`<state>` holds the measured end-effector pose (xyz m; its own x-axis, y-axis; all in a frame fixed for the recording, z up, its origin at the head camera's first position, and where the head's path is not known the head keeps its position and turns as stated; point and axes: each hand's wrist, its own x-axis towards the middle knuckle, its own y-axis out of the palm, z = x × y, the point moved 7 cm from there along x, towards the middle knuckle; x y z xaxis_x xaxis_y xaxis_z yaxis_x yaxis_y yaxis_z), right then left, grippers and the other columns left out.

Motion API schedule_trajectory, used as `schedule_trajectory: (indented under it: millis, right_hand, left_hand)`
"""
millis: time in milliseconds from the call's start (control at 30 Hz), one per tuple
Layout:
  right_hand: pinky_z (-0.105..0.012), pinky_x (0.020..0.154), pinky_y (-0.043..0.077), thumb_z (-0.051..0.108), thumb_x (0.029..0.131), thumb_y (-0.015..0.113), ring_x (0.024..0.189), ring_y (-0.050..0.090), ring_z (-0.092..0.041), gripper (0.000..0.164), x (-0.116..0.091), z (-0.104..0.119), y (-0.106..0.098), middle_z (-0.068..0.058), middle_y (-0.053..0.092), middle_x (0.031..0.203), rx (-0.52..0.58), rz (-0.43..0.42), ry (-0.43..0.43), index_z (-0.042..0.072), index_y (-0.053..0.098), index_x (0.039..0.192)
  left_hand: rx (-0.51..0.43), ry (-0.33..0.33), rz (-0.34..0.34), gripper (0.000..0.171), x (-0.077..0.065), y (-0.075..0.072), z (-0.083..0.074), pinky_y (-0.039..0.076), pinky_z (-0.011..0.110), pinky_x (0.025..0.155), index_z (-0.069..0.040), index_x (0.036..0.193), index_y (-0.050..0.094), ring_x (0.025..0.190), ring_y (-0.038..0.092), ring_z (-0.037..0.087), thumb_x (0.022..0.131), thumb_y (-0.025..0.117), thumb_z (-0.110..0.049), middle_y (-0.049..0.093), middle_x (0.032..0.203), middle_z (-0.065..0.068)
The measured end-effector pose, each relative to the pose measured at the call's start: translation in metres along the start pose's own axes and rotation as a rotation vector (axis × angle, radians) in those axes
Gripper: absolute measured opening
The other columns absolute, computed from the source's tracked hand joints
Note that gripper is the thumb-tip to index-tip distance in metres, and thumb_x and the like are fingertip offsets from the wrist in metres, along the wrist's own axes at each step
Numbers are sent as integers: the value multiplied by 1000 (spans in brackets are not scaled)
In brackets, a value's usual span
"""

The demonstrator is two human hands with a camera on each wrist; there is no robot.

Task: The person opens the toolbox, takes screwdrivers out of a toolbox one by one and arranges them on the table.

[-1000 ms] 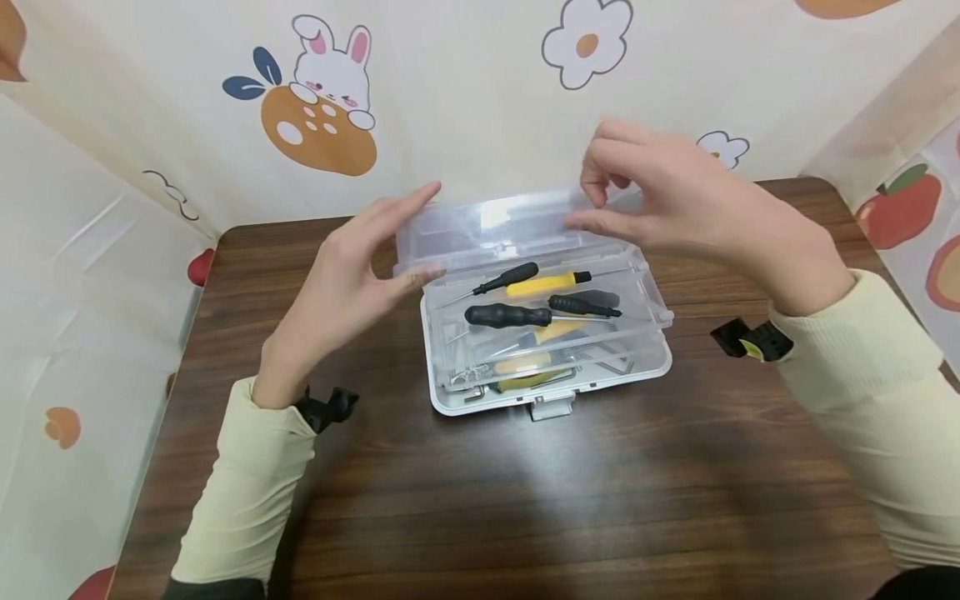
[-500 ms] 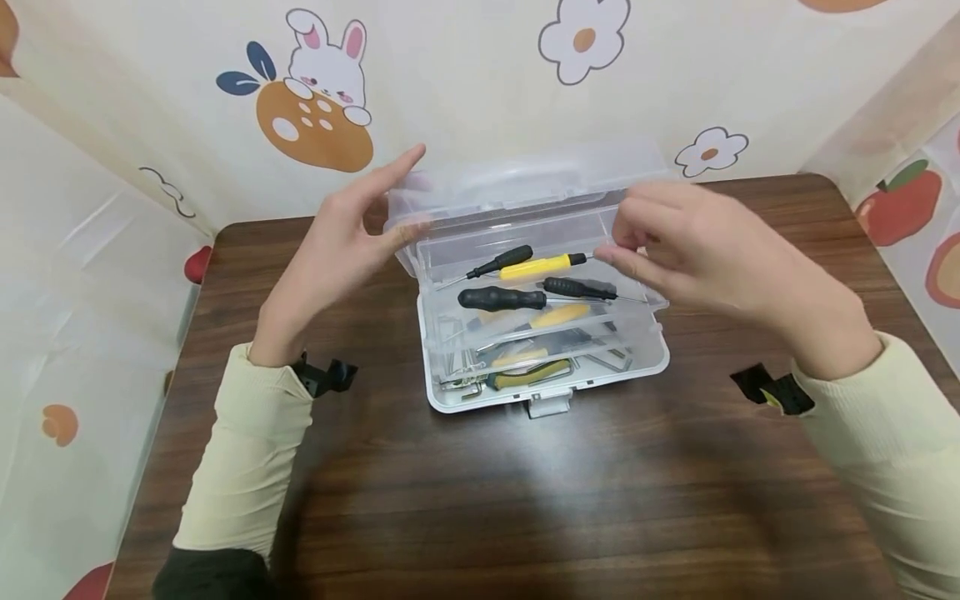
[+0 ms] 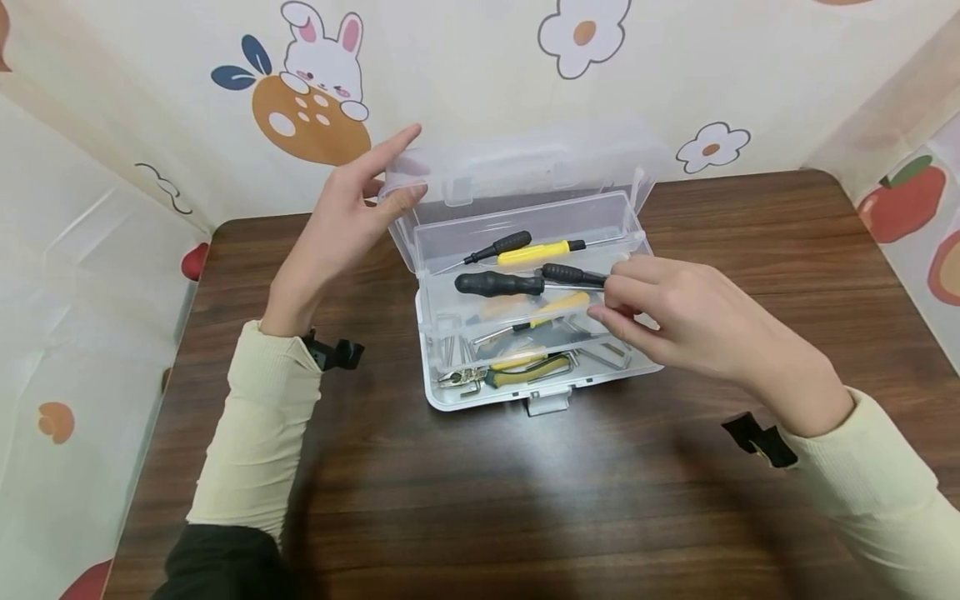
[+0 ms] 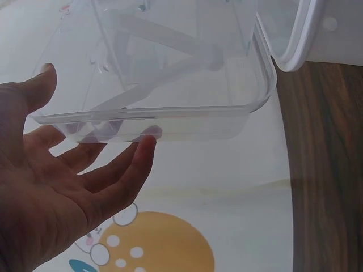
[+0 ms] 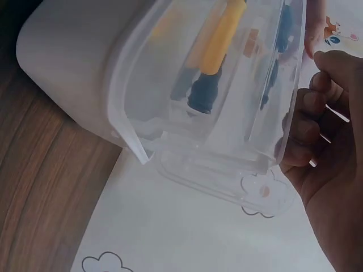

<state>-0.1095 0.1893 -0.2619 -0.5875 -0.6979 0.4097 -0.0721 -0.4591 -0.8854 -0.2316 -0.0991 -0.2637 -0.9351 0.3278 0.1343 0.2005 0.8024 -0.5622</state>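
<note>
A white toolbox (image 3: 615, 382) stands on the table, its clear lid (image 3: 510, 171) raised at the back. My left hand (image 3: 337, 221) holds the lid's left edge, fingers outside it and thumb across the rim. A clear tray (image 3: 525, 215) sits over the base. It carries a yellow-handled screwdriver (image 3: 534, 252), a large black-handled screwdriver (image 3: 498, 284) and smaller black-handled ones (image 3: 512, 242). My right hand (image 3: 690, 321) is over the tray's right part, fingers curled at the rim (image 5: 292, 102). I cannot tell whether it grips anything. Green-and-yellow pliers (image 3: 528, 372) lie in the base.
Hex keys (image 3: 606, 357) lie in the base near its front right. A latch (image 3: 548, 404) hangs at the toolbox's front. The dark wooden table (image 3: 525, 508) meets a patterned wall covering (image 3: 465, 75) close behind the raised lid.
The lid has swung up and back, and the tray has shifted backward, uncovering more of the base. My right hand has come from the lid down toward the tray's front right. My left hand stays at the lid.
</note>
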Motion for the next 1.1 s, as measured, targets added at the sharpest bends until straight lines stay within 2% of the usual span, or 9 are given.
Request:
schedule_trajectory:
  millis: [100, 333, 433, 567, 667, 767, 933, 1033, 1100]
  right_hand:
    - [-18, 59, 31, 28, 104, 59, 67, 37, -1, 28, -3, 2, 0, 11, 46, 75, -24, -8, -4, 22, 56, 77]
    - [-26, 64, 35, 37, 110, 47, 72, 41, -8, 40, -8, 7, 2, 7, 48, 75, -66, -45, -5, 18, 59, 77]
    - [-27, 70, 34, 38, 111, 43, 74, 43, -10, 44, -11, 10, 2, 6, 52, 76, -78, -79, -16, 16, 60, 77]
    - [-29, 75, 33, 38, 111, 44, 73, 46, -11, 45, -16, 11, 4, 5, 55, 75, -78, -107, -27, 17, 60, 76]
    - [-29, 73, 33, 41, 111, 44, 70, 45, -10, 46, -21, 10, 8, 5, 53, 75, -73, -107, -10, 17, 59, 75]
    - [-26, 65, 36, 43, 112, 42, 67, 41, -7, 47, -27, 8, 14, 6, 50, 76, -79, -94, 13, 18, 57, 74]
    - [-23, 61, 33, 44, 111, 41, 71, 39, -7, 48, -38, 5, 23, 7, 50, 76, -69, -63, 52, 18, 58, 74]
    - [-24, 65, 34, 43, 111, 43, 76, 41, -8, 47, -42, 4, 26, 7, 53, 78, -63, -60, 70, 18, 60, 75]
    - [-25, 66, 37, 42, 111, 43, 77, 43, -10, 46, -45, 4, 28, 6, 54, 79, -70, -54, 80, 17, 61, 76]
  left_hand:
    - [-13, -2, -2, 61, 2, 1, 2, 44, 27, 78, -35, 159, 44, 105, 59, 28, 103, 67, -29, 42, 165, -13]
    - [-55, 2, -3, 60, 8, 0, 7, 46, 29, 93, -33, 159, 45, 134, 50, 17, 103, 66, -28, 41, 166, -15]
    - [-83, 5, -10, 59, 11, 0, 10, 46, 28, 87, -32, 159, 46, 126, 61, 19, 103, 65, -28, 43, 165, -13]
    - [-122, 29, -29, 55, 15, 1, 14, 46, 27, 85, -32, 157, 48, 102, 72, 26, 105, 63, -27, 61, 150, 1]
    - [-151, 42, -31, 53, 17, 3, 18, 50, 29, 97, -31, 157, 48, 97, 72, 23, 106, 61, -25, 67, 139, 10]
    - [-191, 49, -23, 52, 21, 5, 25, 52, 38, 107, -31, 158, 47, 96, 73, 21, 108, 56, -26, 63, 144, 8]
    - [-245, 37, -22, 52, 27, 11, 43, 47, 48, 115, -37, 159, 43, 116, 70, 26, 108, 54, -39, 65, 140, 11]
    - [-256, -2, -30, 53, 28, 15, 56, 47, 46, 111, -45, 159, 39, 132, 60, 23, 108, 54, -45, 71, 130, 15]
    - [-273, -31, -36, 54, 28, 18, 65, 50, 41, 105, -47, 159, 36, 134, 58, 19, 108, 53, -43, 72, 129, 15]
